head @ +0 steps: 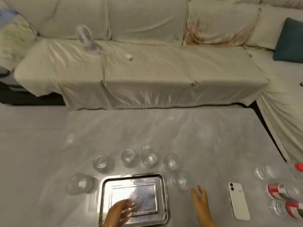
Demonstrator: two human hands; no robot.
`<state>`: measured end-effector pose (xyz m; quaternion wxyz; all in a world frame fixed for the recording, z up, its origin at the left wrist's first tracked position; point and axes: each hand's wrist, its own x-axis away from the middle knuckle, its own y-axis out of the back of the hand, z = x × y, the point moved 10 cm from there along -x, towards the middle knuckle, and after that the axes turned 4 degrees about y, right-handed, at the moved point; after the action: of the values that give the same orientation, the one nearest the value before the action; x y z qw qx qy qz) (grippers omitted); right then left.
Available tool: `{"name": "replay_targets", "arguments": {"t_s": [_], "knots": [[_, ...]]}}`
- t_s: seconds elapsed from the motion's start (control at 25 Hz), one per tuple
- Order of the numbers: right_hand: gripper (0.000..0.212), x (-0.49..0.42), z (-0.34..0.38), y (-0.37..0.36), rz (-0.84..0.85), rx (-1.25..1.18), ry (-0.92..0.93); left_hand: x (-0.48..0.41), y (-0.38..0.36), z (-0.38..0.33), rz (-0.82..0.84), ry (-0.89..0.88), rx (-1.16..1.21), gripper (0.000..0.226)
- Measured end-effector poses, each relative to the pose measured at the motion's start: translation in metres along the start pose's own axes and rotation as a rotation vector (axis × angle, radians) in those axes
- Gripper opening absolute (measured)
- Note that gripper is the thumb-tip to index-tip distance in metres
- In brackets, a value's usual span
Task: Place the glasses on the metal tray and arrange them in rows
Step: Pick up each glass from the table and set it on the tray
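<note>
A shiny rectangular metal tray [161,190] lies on the grey table near the front edge, with no glass on it. Several clear glasses stand around it: one at its left [80,184], a loose row behind it [100,163] [128,157] [150,157] and one more [171,162], and one at its right [182,180]. My left hand [119,213] hovers over the tray's front left part, fingers spread, holding nothing. My right hand [200,203] is just right of the tray, fingers apart, its fingertips close to the glass at the right without gripping it.
A white phone [237,202] lies face down right of my right hand. Plastic bottles with red labels [282,192] lie at the table's right edge. A covered sofa [147,66] runs behind the table, with a small white fan [86,38] on it.
</note>
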<state>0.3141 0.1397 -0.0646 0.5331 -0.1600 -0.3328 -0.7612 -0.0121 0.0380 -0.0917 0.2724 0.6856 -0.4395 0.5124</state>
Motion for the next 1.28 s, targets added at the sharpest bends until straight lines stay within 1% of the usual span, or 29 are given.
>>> {"name": "replay_targets", "arguments": {"t_s": [0.04,0.16,0.24,0.28,0.36,0.44,0.52,0.6,0.68,0.72,0.84,0.88,0.96,1.0,1.04,1.08,1.16,1.2,1.28], "knots": [[0.059,-0.013,-0.009,-0.005,0.036,0.013,0.023,-0.015,-0.038,-0.001,0.040,-0.023,-0.067,0.022],[0.067,-0.054,-0.033,-0.029,0.192,0.009,0.067,-0.063,-0.107,-0.006,0.136,-0.132,-0.179,0.027],[0.067,-0.077,-0.046,-0.039,0.251,-0.011,0.166,-0.081,-0.147,-0.011,0.227,-0.262,-0.265,0.029],[0.061,-0.087,-0.050,-0.043,0.264,-0.034,0.229,-0.093,-0.162,-0.011,0.263,-0.322,-0.319,0.030],[0.048,-0.100,-0.056,-0.052,0.296,-0.130,0.294,-0.107,-0.191,-0.013,0.347,-0.401,-0.393,0.034],[0.051,-0.108,-0.059,-0.058,0.305,-0.189,0.345,-0.116,-0.208,-0.012,0.417,-0.479,-0.468,0.043],[0.057,-0.111,-0.061,-0.062,0.301,-0.237,0.402,-0.123,-0.219,-0.010,0.454,-0.574,-0.560,0.053],[0.058,-0.109,-0.058,-0.066,0.286,-0.286,0.466,-0.120,-0.223,-0.011,0.483,-0.683,-0.599,0.058],[0.054,-0.100,-0.055,-0.068,0.240,-0.335,0.526,-0.104,-0.223,-0.014,0.493,-0.817,-0.620,0.063],[0.053,-0.094,-0.054,-0.070,0.227,-0.356,0.557,-0.095,-0.219,-0.016,0.491,-0.862,-0.612,0.059],[0.058,-0.058,-0.043,-0.078,0.258,-0.371,0.676,-0.062,-0.194,-0.016,0.451,-0.881,-0.488,0.022],[0.059,-0.038,-0.039,-0.081,0.283,-0.361,0.726,-0.047,-0.182,-0.012,0.447,-0.873,-0.446,0.019],[0.064,0.002,-0.033,-0.087,0.363,-0.376,0.797,-0.023,-0.160,-0.004,0.498,-0.834,-0.335,0.033],[0.070,0.022,-0.031,-0.091,0.418,-0.395,0.825,-0.013,-0.147,0.000,0.523,-0.813,-0.267,0.040],[0.077,0.043,-0.030,-0.096,0.479,-0.402,0.855,-0.003,-0.133,0.004,0.537,-0.796,-0.200,0.042],[0.079,0.066,-0.030,-0.100,0.538,-0.393,0.891,0.009,-0.117,0.009,0.543,-0.786,-0.139,0.041],[0.075,0.105,-0.028,-0.109,0.630,-0.375,0.950,0.027,-0.090,0.014,0.559,-0.795,-0.057,0.040],[0.075,0.121,-0.028,-0.115,0.684,-0.379,0.950,0.035,-0.077,0.016,0.547,-0.829,-0.030,0.041],[0.075,0.144,-0.029,-0.131,0.814,-0.383,0.865,0.047,-0.046,0.016,0.490,-0.911,0.038,0.053]]}}
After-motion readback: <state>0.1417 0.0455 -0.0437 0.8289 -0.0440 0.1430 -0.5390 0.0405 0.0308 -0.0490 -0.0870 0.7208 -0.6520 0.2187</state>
